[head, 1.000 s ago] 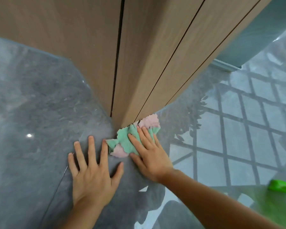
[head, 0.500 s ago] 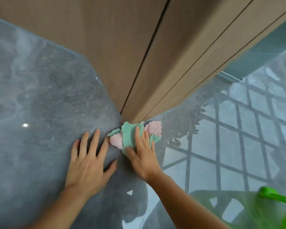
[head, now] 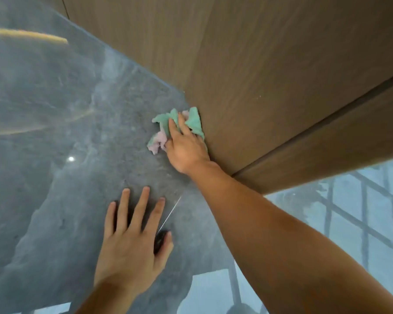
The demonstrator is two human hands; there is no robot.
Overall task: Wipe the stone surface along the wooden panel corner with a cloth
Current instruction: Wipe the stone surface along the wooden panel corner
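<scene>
A crumpled green and pink cloth (head: 166, 128) lies on the grey stone surface (head: 77, 123), pushed up against the left face of the wooden panel (head: 259, 75). My right hand (head: 186, 146) presses down on the cloth, fingers spread over it, with the hand's outer edge touching the wood. My left hand (head: 132, 241) rests flat on the stone below and to the left of the cloth, fingers apart, holding nothing. Part of the cloth is hidden under my right hand.
A dark vertical seam (head: 315, 130) splits the wooden panel near its corner. The polished stone at the right (head: 349, 223) reflects a window grid. A thin joint line (head: 170, 211) runs across the stone beside my left hand.
My right hand has slid the cloth from the panel's corner up along its left face. The view swung left, and my left hand stayed flat on the stone.
</scene>
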